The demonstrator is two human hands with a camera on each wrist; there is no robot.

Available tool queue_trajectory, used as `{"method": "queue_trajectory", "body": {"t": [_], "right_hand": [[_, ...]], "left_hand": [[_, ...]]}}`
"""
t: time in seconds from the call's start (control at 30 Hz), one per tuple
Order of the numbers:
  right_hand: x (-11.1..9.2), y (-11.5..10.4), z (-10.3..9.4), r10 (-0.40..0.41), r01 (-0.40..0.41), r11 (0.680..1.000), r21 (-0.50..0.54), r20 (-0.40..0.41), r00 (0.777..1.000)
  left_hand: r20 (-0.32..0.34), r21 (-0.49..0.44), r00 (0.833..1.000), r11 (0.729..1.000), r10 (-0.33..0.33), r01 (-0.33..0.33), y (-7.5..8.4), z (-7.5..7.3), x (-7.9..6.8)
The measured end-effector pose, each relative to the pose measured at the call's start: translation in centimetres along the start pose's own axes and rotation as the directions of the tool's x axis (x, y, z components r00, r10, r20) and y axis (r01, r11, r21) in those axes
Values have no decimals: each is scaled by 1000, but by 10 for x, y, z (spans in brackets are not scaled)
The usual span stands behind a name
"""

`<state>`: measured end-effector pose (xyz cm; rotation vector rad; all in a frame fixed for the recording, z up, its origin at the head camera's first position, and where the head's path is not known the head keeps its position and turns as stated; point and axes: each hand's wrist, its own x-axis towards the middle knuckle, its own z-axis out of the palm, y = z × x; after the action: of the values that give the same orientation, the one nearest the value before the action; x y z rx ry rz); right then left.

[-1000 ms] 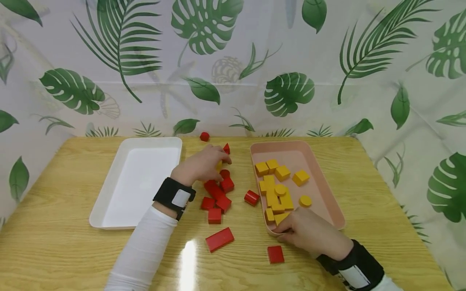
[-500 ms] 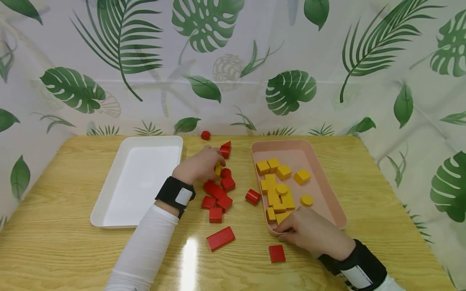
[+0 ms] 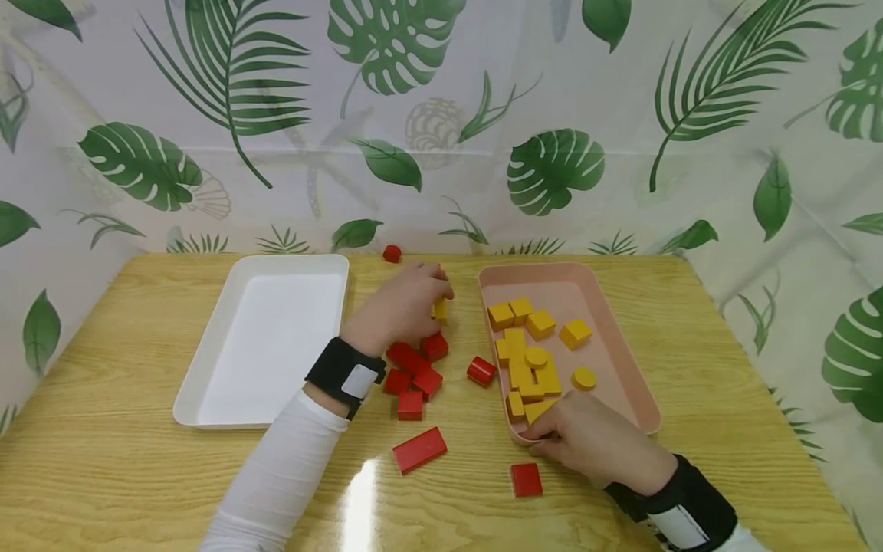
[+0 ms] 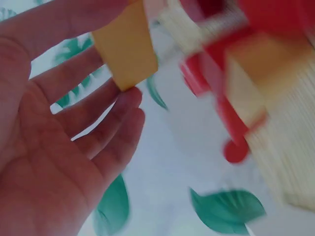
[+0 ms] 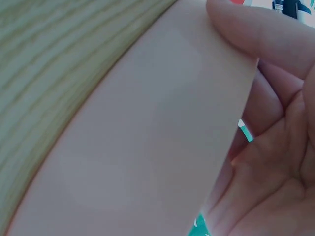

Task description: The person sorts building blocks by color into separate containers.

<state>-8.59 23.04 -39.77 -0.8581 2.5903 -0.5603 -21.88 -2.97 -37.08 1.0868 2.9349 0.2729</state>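
Note:
In the head view my left hand (image 3: 400, 303) is over the far part of a pile of red blocks (image 3: 414, 364). A yellow block (image 3: 440, 309) is pinched between its thumb and fingers, clear in the left wrist view as a yellow block (image 4: 128, 49) with flat sides. My right hand (image 3: 593, 437) grips the near left corner of a pink tray (image 3: 607, 360), thumb outside the wall. In the right wrist view that thumb presses on the tray's pink wall (image 5: 138, 128). Several yellow blocks (image 3: 517, 364) lie in the tray, mostly along its left side.
A white tray (image 3: 276, 345) stands on the left of the wooden table. A red cylinder (image 3: 481, 371), a flat red block (image 3: 420, 451), a red square block (image 3: 527, 480) and a small red piece (image 3: 392, 254) lie apart. A leaf-print cloth hangs behind.
My left hand has moved right, taking the yellow block with it, and now covers red pieces that showed before. My right hand keeps its grip on the pink tray.

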Motion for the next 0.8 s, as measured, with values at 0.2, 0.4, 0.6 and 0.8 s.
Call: {"method": "queue_trajectory", "body": {"t": [0.2,0.4,0.6,0.8], "right_hand": [[0,1,0,0,0,1000,4,-7,1000],[0,0,-1,-14,14,1000,27,-2,1000],[-1,2,1,-26,26,1000,-2,-18,1000],[-2,2,1,-40,40,999,0,-43,998]], "left_hand": [[-79,-75,990,990,117,-123,40,5,7],[-82,-104,975,971,206,-214,67,19,11],[-43,-107,974,968,224,-227,78,28,11],[45,-38,965,966,258,-256,87,40,12]]}}
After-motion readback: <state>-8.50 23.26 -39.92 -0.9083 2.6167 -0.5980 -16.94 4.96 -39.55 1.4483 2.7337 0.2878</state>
